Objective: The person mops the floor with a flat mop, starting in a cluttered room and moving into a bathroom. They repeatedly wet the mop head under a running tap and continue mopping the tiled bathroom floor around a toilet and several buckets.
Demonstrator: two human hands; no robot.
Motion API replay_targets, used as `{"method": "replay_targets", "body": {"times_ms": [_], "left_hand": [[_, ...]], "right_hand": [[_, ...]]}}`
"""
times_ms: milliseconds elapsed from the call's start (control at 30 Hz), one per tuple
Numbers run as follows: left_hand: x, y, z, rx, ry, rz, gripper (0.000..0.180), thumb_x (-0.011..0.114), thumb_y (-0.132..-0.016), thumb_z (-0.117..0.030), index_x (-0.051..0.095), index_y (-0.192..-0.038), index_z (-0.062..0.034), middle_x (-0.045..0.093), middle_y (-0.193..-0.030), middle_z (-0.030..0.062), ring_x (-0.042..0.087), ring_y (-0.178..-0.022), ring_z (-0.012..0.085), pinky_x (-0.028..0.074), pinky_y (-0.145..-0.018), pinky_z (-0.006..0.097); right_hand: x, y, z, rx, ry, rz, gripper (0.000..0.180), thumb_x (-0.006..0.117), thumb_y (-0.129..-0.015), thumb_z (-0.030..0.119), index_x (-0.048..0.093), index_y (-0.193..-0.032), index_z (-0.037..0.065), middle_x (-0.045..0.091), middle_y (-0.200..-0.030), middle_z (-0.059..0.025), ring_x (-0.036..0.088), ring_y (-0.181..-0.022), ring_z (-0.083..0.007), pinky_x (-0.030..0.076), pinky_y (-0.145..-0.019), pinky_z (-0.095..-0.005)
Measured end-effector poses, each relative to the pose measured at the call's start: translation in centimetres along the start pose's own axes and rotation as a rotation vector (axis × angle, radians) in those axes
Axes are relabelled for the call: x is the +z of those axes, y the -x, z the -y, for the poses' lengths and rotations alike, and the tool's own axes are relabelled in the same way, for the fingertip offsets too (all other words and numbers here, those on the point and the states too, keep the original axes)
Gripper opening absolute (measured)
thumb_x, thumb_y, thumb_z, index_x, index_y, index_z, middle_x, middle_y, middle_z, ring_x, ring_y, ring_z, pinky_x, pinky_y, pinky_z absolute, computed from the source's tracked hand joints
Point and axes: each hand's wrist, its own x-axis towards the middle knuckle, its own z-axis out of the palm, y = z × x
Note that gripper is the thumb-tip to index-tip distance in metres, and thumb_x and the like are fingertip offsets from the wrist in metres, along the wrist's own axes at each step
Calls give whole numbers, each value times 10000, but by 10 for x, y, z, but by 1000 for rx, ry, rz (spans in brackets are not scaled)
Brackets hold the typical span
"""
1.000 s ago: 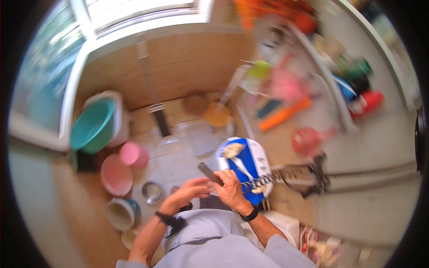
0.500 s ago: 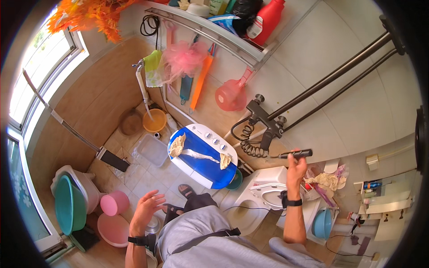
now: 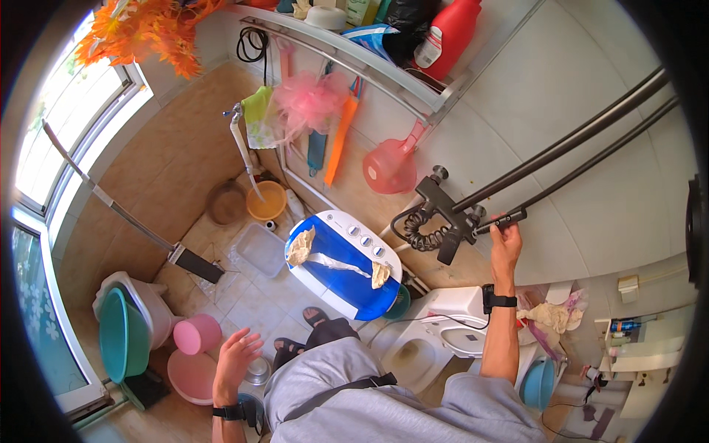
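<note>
My right hand (image 3: 506,251) is raised at the right, its fingers closed around a slim black handset (image 3: 509,220) that looks like a spray nozzle. The handset's thin end is close to the black shower mixer (image 3: 443,210) on the wall; whether they touch I cannot tell. A black coiled hose (image 3: 425,235) hangs at the mixer. My left hand (image 3: 235,362) is low at the left, fingers apart and holding nothing, above a pink basin (image 3: 190,378). Between the hands and farther off stands a small white and blue washing machine (image 3: 336,284), with beige cloths (image 3: 300,247) on its lid.
Right of the washing machine is a white toilet (image 3: 436,325). A green basin (image 3: 122,336), a pink bucket (image 3: 198,334) and a long-handled flat mop (image 3: 196,264) are at the left. A pink dipper (image 3: 390,168) hangs below the wall shelf (image 3: 354,55).
My right hand has moved up and slightly right, carrying the black handset to the mixer. The left hand stays open and has shifted little. The whole view has turned slightly.
</note>
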Motion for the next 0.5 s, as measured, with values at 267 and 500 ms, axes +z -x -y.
{"method": "replay_targets", "body": {"times_ms": [267, 500], "left_hand": [[9, 1, -6, 31, 14, -52, 433, 572, -961, -165, 463, -1338, 20, 626, -1210, 182, 642, -1075, 270, 536, -861, 361], [5, -22, -22, 21, -5, -43, 447, 565, -974, -183, 453, -1350, 31, 631, -1210, 176, 656, -1046, 244, 551, -869, 323]], "right_hand": [[-37, -2, -15, -21, -80, 192, 421, 591, -933, 11, 468, -1335, -2, 607, -1238, -109, 558, -1149, -154, 405, -1011, -282], [-38, -24, -30, 2, 63, 339, 384, 562, -969, 44, 475, -1338, -18, 574, -1272, -102, 530, -1179, -173, 385, -1047, -312]]}}
